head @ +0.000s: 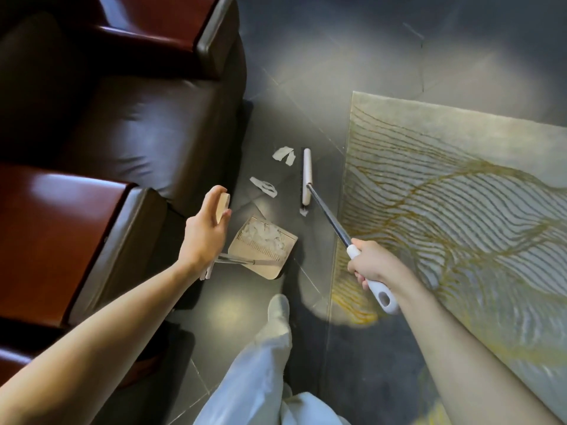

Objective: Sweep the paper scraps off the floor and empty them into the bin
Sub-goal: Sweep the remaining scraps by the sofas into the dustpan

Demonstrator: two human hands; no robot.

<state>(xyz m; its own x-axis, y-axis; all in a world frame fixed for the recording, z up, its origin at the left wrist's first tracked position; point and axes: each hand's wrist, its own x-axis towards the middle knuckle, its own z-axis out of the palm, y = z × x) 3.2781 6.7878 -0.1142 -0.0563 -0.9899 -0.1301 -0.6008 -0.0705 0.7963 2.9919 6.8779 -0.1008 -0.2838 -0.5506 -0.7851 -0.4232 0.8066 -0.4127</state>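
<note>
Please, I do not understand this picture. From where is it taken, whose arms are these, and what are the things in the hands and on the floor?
There is no machine here. The one picture comes from a camera worn on a person's head, looking down.

The left hand holds the upright handle of a beige dustpan, which already contains white paper.

The right hand grips the handle of a broom, whose head is down at the dark floor.

A few paper scraps still lie loose beside the broom head.

A leather sofa is on the left, a patterned rug on the right.

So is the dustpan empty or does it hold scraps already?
Not empty: white scraps lie inside the dustpan; more scraps remain on the floor.
</note>
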